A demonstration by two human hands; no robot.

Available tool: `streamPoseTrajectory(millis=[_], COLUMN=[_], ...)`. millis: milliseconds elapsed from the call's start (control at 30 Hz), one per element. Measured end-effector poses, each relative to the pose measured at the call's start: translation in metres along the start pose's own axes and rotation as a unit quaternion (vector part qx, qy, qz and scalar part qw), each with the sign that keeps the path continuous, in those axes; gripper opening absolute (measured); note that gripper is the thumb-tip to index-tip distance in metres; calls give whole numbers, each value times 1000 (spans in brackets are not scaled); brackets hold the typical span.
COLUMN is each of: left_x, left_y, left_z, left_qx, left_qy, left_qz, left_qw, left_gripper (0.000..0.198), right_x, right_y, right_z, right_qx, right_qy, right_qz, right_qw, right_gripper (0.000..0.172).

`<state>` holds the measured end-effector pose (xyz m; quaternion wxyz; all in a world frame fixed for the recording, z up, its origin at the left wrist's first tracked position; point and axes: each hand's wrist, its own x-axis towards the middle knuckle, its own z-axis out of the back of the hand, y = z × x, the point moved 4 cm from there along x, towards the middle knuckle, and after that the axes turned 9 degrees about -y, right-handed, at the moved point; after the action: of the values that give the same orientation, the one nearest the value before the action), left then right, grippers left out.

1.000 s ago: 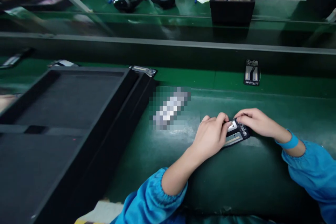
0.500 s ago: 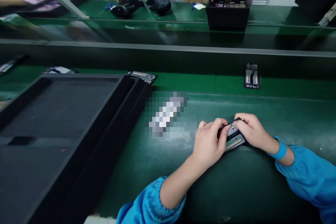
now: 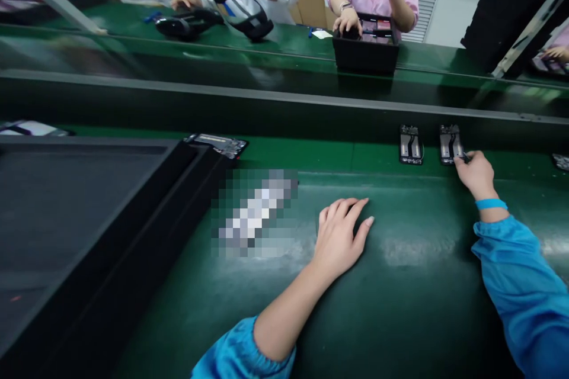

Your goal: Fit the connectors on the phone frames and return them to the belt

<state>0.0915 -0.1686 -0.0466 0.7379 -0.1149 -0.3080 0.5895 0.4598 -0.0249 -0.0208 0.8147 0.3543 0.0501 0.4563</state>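
My right hand (image 3: pixel 478 173), with a blue band at the wrist, pinches the near right corner of an opened phone (image 3: pixel 448 143). This phone lies on the green strip at the back, its silvery inside and dark ribbon cable facing up. Just left of it is a second opened phone (image 3: pixel 409 147) with a thin pale wire at its side. My left hand (image 3: pixel 340 237) rests over the green bench with its fingers apart and nothing in them. Further left a blurred-out, pale oblong item (image 3: pixel 258 210) lies at a slant; its kind cannot be made out.
A large black tray (image 3: pixel 89 189) fills the left side. Behind it lies another opened phone (image 3: pixel 217 145), and one more (image 3: pixel 560 161) shows at the right edge. Across a metal rail (image 3: pixel 267 98), co-workers handle dark devices and a black bin (image 3: pixel 365 59).
The phone that both hands held over the bench is now on the back strip beside the other one, with my right hand on it. My left hand has let go and opened. The view has shifted.
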Motion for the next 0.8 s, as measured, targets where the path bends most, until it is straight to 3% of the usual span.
streamPoseTrajectory(millis=[67,167,333,467,533,600,700,733,767,800], left_x=[1,1,-5,-5,-5,-5,-8,-10,-12,-14], left_y=[-1,-1,2,6,3,-4,-15,-16,-16,-14], left_z=[0,0,-3,5,17,32,43,42,40,36], left_qx=[2,4,-19,-50,-57,-41,20,37,48,52], left_qy=[1,-2,-26,-68,-97,-127,-124,-104,-77,-47], left_qz=[-5,-10,-14,-3,-8,-35,-88,-98,-101,-95], left_qw=[1000,1000,999,996,994,991,988,989,991,993], left_gripper=[36,36,35,33,33,34,47,56,65,74], right_x=[-9,-24,-23,-18,-32,-65,-131,-149,-161,-168], right_y=[14,41,67,74,78,86,98,101,102,103], right_z=[-8,-38,-72,-70,-66,-64,-58,-55,-53,-51], right_qx=[-106,-175,-138,-47,23,126,202,187,161,133], right_qy=[-14,69,152,198,246,373,591,617,618,594], right_qz=[65,125,99,117,139,151,181,217,261,302], right_qw=[992,974,974,972,959,907,760,733,724,733], right_gripper=[23,37,52,41,37,39,37,31,28,29])
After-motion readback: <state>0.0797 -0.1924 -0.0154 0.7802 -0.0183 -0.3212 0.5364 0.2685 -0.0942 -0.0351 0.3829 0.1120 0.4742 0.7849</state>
